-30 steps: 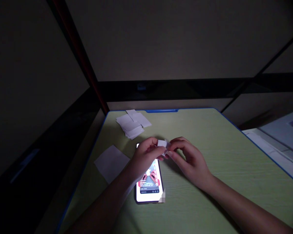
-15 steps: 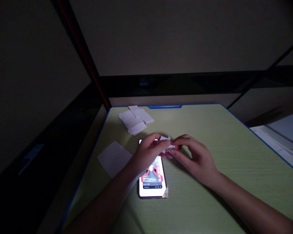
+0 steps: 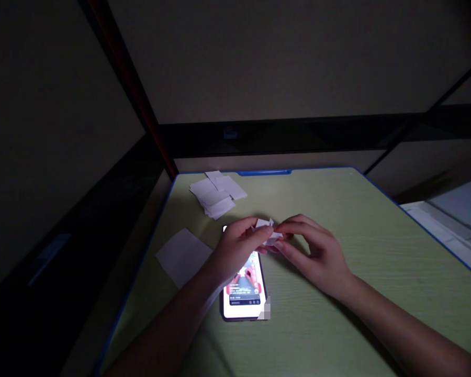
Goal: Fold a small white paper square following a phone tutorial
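A small folded piece of white paper is held between my two hands, above the upper part of a lit phone. My left hand is closed on its left side, thumb on top and fingers underneath. The thumb and fingertips of my right hand pinch its right edge. Parts of the paper are hidden by my fingers. The phone lies flat on the table under my left hand; its screen shows a picture with hands in it.
A loose square sheet of paper lies left of the phone, partly behind my left forearm. Farther back is a pile of white paper pieces. The light green table has a blue edge, with a wall behind it. White items stand off to the right.
Both hands keep hold of the folded paper in nearly the same place. My right fingers have shifted very slightly, and the view has moved a little.
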